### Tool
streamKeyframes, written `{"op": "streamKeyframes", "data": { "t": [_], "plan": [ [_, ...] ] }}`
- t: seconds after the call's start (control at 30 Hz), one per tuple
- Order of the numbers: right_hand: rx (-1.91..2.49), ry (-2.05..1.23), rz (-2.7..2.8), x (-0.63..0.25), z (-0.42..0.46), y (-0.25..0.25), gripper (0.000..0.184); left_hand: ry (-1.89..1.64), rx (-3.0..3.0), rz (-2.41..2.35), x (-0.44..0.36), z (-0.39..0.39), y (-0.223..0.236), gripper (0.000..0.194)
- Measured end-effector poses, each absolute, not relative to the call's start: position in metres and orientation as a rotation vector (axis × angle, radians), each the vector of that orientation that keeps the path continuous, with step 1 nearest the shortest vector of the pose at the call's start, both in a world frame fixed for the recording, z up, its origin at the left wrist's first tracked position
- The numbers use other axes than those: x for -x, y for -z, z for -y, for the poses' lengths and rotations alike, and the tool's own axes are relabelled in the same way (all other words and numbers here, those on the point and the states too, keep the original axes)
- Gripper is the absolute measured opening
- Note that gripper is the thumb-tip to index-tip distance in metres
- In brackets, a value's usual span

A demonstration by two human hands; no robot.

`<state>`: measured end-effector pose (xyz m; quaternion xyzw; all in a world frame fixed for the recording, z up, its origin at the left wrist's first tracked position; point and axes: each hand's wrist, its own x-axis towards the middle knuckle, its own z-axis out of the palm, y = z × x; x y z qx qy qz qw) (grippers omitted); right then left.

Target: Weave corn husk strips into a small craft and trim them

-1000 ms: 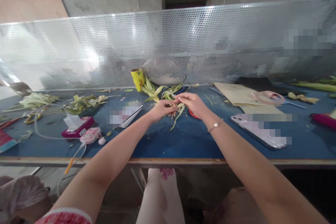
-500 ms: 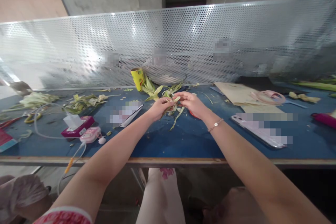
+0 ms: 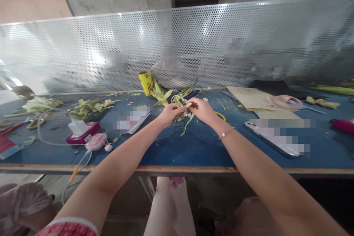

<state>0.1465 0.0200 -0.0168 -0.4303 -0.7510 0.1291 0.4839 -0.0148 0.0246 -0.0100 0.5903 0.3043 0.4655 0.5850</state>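
Note:
Over the middle of the blue table, my left hand [image 3: 170, 114] pinches a small bundle of pale green corn husk strips [image 3: 189, 121]. My right hand [image 3: 201, 110] meets it fingertip to fingertip, closed on the same strips. Loose ends hang down and spread beneath the fingers. Just behind my hands lie more corn husk leaves [image 3: 162, 97], leaning by a yellow cardboard tube [image 3: 145, 83]. A yellow curved loop [image 3: 220, 115] shows beside my right wrist; the rest of it is hidden, and I cannot tell whether my hand touches it.
A perforated metal screen [image 3: 182, 40] borders the table's back. Left lie husk piles [image 3: 90, 109], a purple box [image 3: 83, 134], a pink case [image 3: 96, 142] with a white cable, and a folded paper [image 3: 134, 120]. Right are a phone [image 3: 272, 138], brown paper [image 3: 249, 99] and a pink tape ring [image 3: 284, 102].
My fingertips have drawn closer together on the husk strips. A red edge under my right hand is out of sight, and the yellow loop now shows by the wrist.

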Motion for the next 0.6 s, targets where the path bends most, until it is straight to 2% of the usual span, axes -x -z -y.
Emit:
{"op": "streamKeyframes", "data": {
  "t": [0.13,0.33,0.5,0.6],
  "plan": [
    [1.100,-0.277,1.808,-0.148,-0.021,0.019,0.017,-1.089,-1.392,-0.727,0.014,-0.024,0.010,0.029],
    [1.174,-0.336,1.750,-0.147,-0.017,0.019,0.038,-1.156,-1.387,-0.755,0.016,-0.029,0.012,0.028],
    [1.232,-0.388,1.777,-0.142,-0.011,0.015,0.021,-1.175,-1.352,-0.793,0.016,-0.033,0.015,0.030],
    [1.240,-0.416,1.767,-0.140,-0.007,0.011,0.022,-1.170,-1.337,-0.833,0.016,-0.033,0.016,0.029]
  ]
}}
